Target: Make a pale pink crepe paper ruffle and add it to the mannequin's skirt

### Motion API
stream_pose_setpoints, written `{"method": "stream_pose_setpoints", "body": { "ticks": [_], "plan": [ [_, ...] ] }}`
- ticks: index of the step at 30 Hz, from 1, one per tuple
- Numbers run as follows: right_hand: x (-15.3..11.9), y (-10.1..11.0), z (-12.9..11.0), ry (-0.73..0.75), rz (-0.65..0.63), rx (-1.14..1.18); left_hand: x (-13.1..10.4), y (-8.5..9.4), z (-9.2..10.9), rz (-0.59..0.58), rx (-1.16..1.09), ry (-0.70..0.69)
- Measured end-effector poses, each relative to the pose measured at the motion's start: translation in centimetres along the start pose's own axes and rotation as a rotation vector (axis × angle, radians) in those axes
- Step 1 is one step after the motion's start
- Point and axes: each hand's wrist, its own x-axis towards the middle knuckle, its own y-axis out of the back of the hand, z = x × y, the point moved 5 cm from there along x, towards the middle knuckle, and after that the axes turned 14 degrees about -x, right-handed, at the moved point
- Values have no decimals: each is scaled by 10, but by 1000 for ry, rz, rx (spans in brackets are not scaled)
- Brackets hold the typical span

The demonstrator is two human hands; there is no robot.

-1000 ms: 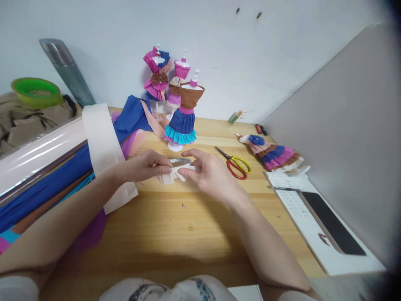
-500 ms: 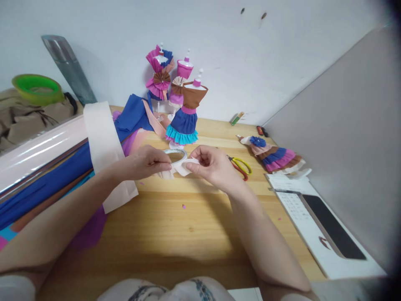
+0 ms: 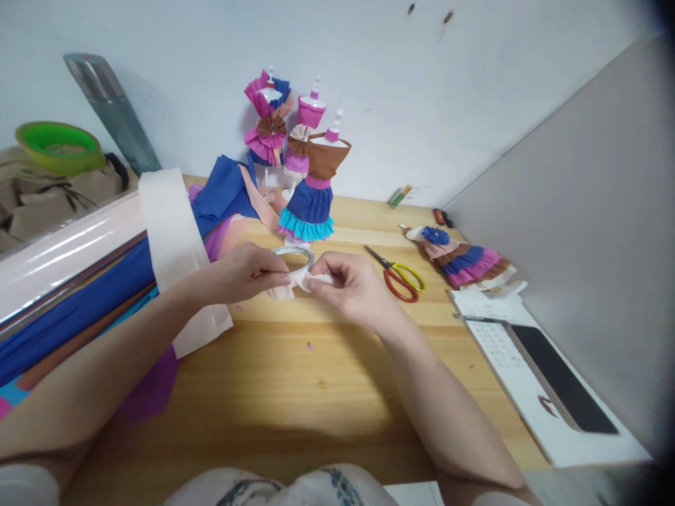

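Over the wooden table, my left hand [image 3: 245, 273] is closed in a pinch on the rim of a narrow white roll of tape [image 3: 308, 261] and on a pale crepe paper strip [image 3: 283, 292]. The strip hangs a little below the fingers and runs across to my right hand [image 3: 349, 284]. There my right thumb and fingers are closed on its other end, close to the roll. Whether a piece of tape lies between the fingers cannot be made out. Scissors [image 3: 396, 274] with one red and one yellow handle lie right of my right hand, their blades partly open.
Three small dress forms [image 3: 311, 200] in colourful paper clothes stand at the wall. Crepe paper sheets [image 3: 174, 260] and a clear-wrapped roll [image 3: 74, 246] fill the left side. On the right lie another paper dress [image 3: 467, 263] and a white board [image 3: 496, 351]. A bottle [image 3: 113, 116] stands back left.
My right hand has shifted slightly left, toward the tape roll, bunching the paper strip. More of the scissors shows now. My left hand stays about where it was.
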Motion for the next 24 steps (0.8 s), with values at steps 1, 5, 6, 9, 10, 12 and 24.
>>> {"method": "stream_pose_setpoints", "body": {
  "ticks": [1, 5, 6, 9, 10, 12, 24],
  "plan": [
    [-1, 0, -2, 8, 6, -1, 0, 0, 0, 4, 3, -3],
    [-4, -2, -7, 27, -7, 9, 0, -1, 0, 46, 28, -6],
    [-4, -2, -8, 24, -8, 6, 0, -1, -1, 52, 33, 1],
    [-3, -2, -5, -1, 4, -13, 0, -2, -2, 44, 45, 19],
    [-3, -2, -4, -7, 3, -15, 0, -2, -2, 38, 50, 20],
    [-2, -2, -2, -10, -8, -9, 0, -2, -2, 32, 59, 12],
    [7, -3, 6, -81, -19, 40, 1, -4, 2, 4, 110, 34]
  ]
}}
